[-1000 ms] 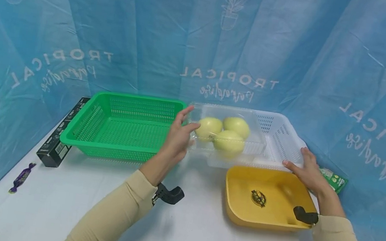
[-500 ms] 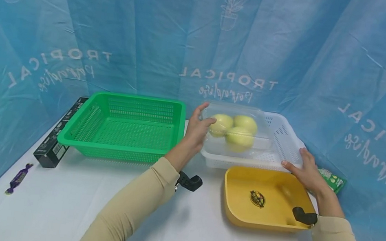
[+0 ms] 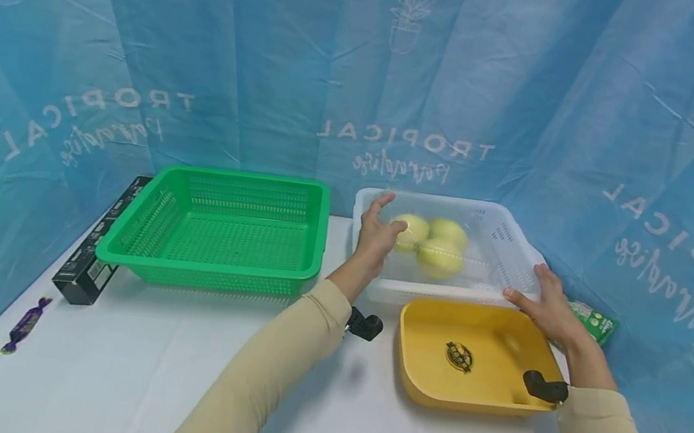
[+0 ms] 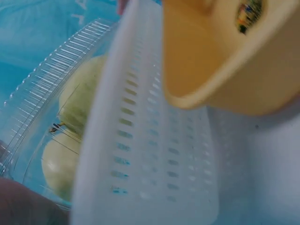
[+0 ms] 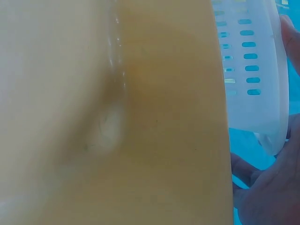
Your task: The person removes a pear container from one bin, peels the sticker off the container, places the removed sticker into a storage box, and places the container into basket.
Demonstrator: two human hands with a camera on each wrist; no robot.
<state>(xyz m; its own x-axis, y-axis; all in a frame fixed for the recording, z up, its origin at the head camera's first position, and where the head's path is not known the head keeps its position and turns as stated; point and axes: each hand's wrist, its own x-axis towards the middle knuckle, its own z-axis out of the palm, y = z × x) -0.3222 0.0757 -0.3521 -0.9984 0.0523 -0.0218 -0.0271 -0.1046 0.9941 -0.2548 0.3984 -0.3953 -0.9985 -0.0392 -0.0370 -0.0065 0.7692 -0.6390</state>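
My left hand point(image 3: 375, 239) grips the left end of a clear plastic box point(image 4: 40, 89). Inside the box are several pale yellow-green fruits point(image 3: 441, 258); one shows a dark stem point(image 4: 57, 126) in the left wrist view. The box lies within the white perforated basket point(image 3: 517, 259), behind its near wall. With thumb and fingers, my right hand point(image 3: 552, 308) holds the right rim of that basket. Its thumb lies on the near side of the corner in the head view. How deep the box sits cannot be seen exactly.
A yellow tub point(image 3: 477, 383) stands right in front of the white basket, under my right wrist. The green basket point(image 3: 237, 238) is at the left, beside a long black box point(image 3: 87, 276). A purple-wrapped candy point(image 3: 26, 325) and a green packet point(image 3: 598, 322) lie at the sides.
My left hand has carried the clear box of fruits rightward and down into the white basket. My right hand has stayed on the basket's rim.
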